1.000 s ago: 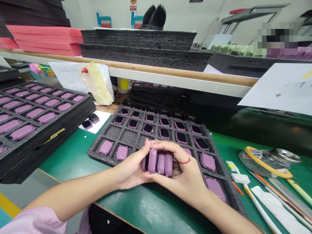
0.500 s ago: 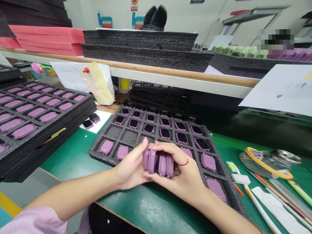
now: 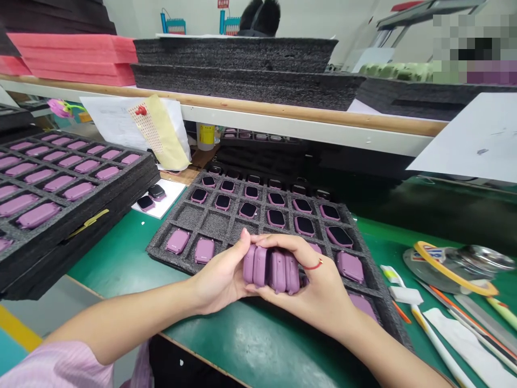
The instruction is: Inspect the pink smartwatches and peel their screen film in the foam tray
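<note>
Several purple smartwatches (image 3: 285,271) stand on edge in a row between my two hands, with a narrow dark gap in the middle of the row. My left hand (image 3: 226,275) grips the left end, thumb up against the outermost watch. From the right, my right hand (image 3: 317,275), with a red string at the base of a finger, curls its fingers over the top and its thumb underneath. Below and behind them lies a black foam tray (image 3: 188,216). Its far rows hold watches with dark screens up (image 3: 276,217); nearer ones lie purple back up (image 3: 177,241). My hands hide part of the tray.
A stack of foam trays (image 3: 117,180) with purple watches stands at the left. Two watches lie on white paper (image 3: 172,191). At the right are a toothbrush (image 3: 436,339), a metal-topped dispenser (image 3: 484,258) and thin tools. A shelf (image 3: 307,126) carrying foam crosses above.
My hands and the held watches have shifted slightly right in view. The watches have turned a little, showing more of their sides. The view itself has tilted slightly down.
</note>
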A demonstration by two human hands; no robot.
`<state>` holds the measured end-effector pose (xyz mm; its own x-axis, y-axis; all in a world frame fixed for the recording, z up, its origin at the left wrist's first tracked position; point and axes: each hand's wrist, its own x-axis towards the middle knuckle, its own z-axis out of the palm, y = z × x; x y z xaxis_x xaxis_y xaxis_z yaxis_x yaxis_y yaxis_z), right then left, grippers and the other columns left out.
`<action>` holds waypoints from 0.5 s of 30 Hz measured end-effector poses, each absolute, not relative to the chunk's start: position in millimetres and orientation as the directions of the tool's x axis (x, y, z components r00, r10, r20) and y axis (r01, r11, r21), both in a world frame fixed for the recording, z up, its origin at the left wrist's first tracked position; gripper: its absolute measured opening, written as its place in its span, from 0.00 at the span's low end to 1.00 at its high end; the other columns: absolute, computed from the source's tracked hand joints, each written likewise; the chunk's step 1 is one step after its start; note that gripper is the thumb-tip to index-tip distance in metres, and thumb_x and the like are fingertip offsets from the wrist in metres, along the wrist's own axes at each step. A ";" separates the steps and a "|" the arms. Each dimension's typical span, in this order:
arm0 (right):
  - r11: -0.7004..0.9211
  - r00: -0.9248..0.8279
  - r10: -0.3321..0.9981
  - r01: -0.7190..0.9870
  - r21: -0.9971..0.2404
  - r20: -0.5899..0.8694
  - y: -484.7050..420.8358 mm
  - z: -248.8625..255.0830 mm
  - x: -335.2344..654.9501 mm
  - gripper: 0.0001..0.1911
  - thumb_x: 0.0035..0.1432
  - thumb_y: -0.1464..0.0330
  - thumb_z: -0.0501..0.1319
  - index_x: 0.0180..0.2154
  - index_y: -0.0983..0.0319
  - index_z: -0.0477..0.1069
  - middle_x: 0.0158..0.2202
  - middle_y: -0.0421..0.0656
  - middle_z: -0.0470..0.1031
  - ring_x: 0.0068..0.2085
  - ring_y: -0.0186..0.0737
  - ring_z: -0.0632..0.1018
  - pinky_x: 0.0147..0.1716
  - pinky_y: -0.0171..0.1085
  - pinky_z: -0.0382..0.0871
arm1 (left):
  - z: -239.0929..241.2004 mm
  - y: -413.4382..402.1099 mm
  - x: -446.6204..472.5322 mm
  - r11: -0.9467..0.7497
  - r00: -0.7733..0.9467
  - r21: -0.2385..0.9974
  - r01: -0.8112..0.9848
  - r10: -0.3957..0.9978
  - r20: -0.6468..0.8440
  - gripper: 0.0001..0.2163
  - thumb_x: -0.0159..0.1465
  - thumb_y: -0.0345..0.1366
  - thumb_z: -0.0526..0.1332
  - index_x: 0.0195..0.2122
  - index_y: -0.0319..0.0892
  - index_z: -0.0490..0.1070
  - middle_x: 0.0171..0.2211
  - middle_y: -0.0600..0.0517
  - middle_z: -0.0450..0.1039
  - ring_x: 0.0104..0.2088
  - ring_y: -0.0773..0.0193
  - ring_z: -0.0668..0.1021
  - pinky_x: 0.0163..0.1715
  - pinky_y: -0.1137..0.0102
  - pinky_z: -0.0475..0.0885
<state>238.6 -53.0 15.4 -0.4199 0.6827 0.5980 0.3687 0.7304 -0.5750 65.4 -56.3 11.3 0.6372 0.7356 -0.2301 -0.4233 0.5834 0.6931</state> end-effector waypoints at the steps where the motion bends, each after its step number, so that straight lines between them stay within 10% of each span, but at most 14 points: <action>1: 0.731 -0.421 0.682 0.364 -0.577 0.598 -52.9 14.8 238.8 0.25 0.53 0.69 0.71 0.51 0.57 0.67 0.48 0.47 0.82 0.49 0.46 0.84 0.50 0.42 0.80 | 11.2 -56.6 65.6 0.577 0.635 0.694 -0.431 0.740 -0.221 0.33 0.59 0.64 0.62 0.56 0.43 0.70 0.42 0.46 0.77 0.38 0.62 0.77 0.41 0.68 0.69; 15: 0.736 -0.433 0.676 0.361 -0.573 0.596 -54.7 14.6 238.7 0.35 0.53 0.72 0.69 0.61 0.57 0.62 0.55 0.48 0.79 0.52 0.45 0.83 0.55 0.41 0.78 | 10.8 -56.8 66.9 0.516 0.610 0.729 -0.449 0.774 -0.172 0.23 0.58 0.58 0.67 0.32 0.40 0.68 0.23 0.58 0.63 0.24 0.72 0.64 0.29 0.74 0.63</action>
<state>238.7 -54.7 14.6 -0.4325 0.6763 0.5962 0.3611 0.7359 -0.5728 66.9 -56.8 10.8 0.6098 0.7736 -0.1724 -0.4488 0.5163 0.7294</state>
